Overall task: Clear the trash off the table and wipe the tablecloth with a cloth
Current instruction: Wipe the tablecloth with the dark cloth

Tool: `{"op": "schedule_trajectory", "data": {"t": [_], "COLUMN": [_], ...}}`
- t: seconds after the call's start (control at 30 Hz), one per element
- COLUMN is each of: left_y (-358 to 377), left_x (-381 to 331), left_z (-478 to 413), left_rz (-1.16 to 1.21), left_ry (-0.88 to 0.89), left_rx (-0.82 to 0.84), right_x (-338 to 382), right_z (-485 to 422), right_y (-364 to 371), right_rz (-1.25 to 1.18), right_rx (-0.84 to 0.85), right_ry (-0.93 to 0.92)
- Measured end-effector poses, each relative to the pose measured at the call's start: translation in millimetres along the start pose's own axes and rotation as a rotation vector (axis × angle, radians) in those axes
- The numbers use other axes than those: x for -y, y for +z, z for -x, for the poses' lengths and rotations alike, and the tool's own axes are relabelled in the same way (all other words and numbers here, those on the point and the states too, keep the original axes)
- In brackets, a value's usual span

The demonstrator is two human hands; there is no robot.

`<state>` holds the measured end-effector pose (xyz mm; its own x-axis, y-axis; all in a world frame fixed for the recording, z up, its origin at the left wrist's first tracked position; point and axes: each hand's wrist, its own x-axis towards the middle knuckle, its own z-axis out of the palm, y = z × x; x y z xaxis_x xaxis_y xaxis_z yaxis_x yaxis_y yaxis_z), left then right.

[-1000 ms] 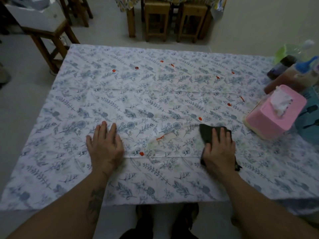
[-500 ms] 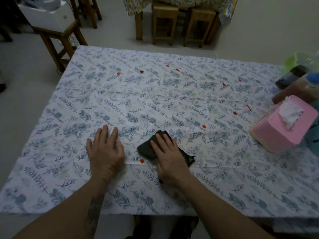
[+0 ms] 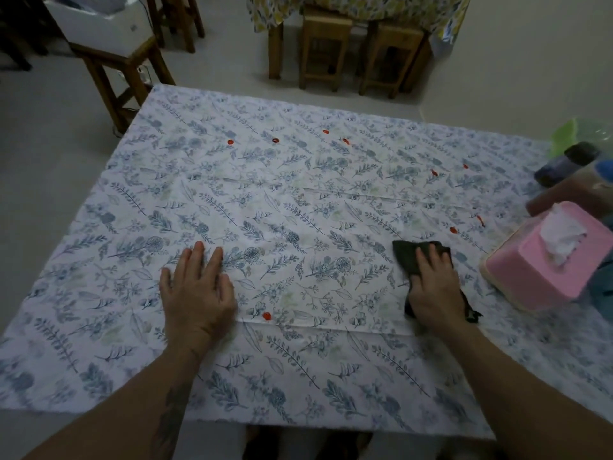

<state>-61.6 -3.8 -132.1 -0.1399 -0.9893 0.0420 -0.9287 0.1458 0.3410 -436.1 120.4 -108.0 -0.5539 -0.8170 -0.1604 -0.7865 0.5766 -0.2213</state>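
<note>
Where right hand (image 3: 434,290) presses, cloth (image 3: 408,260) lies.

Matt printed tablecloth (image 3: 298,200); dark cloth (image 3: 408,260); perhaps plastic tissue box (image 3: 544,277).

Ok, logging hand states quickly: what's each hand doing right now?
Left hand: open, flat on the tablecloth, holding nothing.
Right hand: open, fingers straight, pressing the dark cloth.
</note>
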Motion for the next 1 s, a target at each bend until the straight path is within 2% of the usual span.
{"op": "schedule_trajectory", "data": {"t": [0.17, 0.3, 0.43, 0.5, 0.7, 0.87, 1.0], "left_y": [-1, -2, -2, -2, 1, -2, -5], "left_x": [-2, -3, -4, -3, -1, -1, -3], "left_z": [1, 1, 2, 1, -1, 0, 0], "left_rz": [-0.002, -0.012, -0.004, -0.006, 0.004, 0.025, 0.003], "left_ry": [-0.005, -0.006, -0.011, -0.019, -0.021, -0.017, -0.014], "left_rx": [-0.007, -0.009, -0.015, -0.022, -0.047, -0.048, -0.01], "right_x": [65, 127, 130, 115, 39, -14, -28], "right_z": [44, 57, 19, -9, -69, -41, 9], "right_y": [18, 40, 42, 34, 5, -4, 4], "right_rz": [0.01, 0.065, 0.149, 0.141, 0.056, -0.003, -0.012], "right_rx": [0.025, 0.157, 0.174, 0.15, 0.028, -0.057, -0.073], "right_ry": [-0.309, -0.582, -0.768, -0.732, -0.335, -0.157, -0.151]}}
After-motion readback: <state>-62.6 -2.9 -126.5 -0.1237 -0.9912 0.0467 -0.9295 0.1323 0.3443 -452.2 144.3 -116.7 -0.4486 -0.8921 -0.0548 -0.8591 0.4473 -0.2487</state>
